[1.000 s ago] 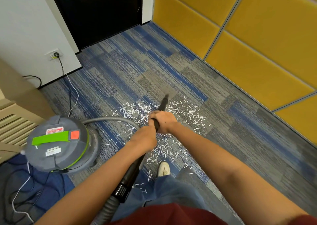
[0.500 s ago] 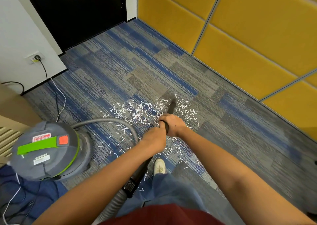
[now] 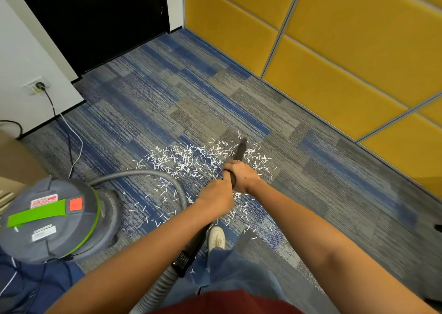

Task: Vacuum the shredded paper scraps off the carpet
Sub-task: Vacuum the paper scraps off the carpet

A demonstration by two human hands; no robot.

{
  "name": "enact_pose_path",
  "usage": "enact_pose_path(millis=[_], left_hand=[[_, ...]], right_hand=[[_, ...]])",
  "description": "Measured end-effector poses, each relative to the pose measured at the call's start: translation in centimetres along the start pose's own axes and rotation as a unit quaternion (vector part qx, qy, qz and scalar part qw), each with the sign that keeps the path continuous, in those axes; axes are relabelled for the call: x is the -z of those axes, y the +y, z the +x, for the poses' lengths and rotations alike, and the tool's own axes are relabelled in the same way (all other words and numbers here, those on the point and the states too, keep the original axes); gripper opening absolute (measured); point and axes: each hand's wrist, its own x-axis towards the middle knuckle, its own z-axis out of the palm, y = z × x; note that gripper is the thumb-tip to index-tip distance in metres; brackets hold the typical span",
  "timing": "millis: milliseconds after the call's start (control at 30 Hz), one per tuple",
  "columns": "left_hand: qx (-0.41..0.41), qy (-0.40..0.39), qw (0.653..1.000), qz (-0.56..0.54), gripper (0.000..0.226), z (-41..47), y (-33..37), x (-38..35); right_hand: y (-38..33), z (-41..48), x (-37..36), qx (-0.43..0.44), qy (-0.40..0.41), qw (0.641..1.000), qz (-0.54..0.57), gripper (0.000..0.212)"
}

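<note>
While the nozzle (image 3: 242,146) has crept farther out, most scraps (image 3: 184,160) remain.
Both the left hand (image 3: 215,197) and right hand (image 3: 242,175) grip the wand (image 3: 196,239).

White paper scraps (image 3: 191,160) on a blue-and-grey striped carpet (image 3: 181,103); yellow wall panels (image 3: 334,50); grey vacuum (image 3: 52,220), green handle.

Carpeted room corner with padded walls.
Blue-grey striped carpet (image 3: 181,93) covers the floor; yellow padded panels (image 3: 346,38) run from 12 to 3 o'clock, a black door (image 3: 102,19) at 11, a white wall (image 3: 24,50) with a socket (image 3: 35,85) at 10.
</note>
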Motion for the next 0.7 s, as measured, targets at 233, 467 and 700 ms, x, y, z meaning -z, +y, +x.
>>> enact_pose_path(millis=[233,467,700], left_hand=[[0.031,0.017,0.999,-0.015,0.048,1.3,0.2,1.3],[0.039,0.025,0.999,-0.015,0.052,2.5,1.2,2.0],[0.015,0.008,1.000,0.019,0.073,2.7,3.3,1.7]], right_hand=[[-0.1,2.2,1.4,0.035,-0.012,0.999,-0.011,0.028],[1.1,3.4,2.8,0.039,-0.019,0.999,-0.020,0.032],[3.3,2.4,3.2,0.024,-0.018,0.999,-0.018,0.036]])
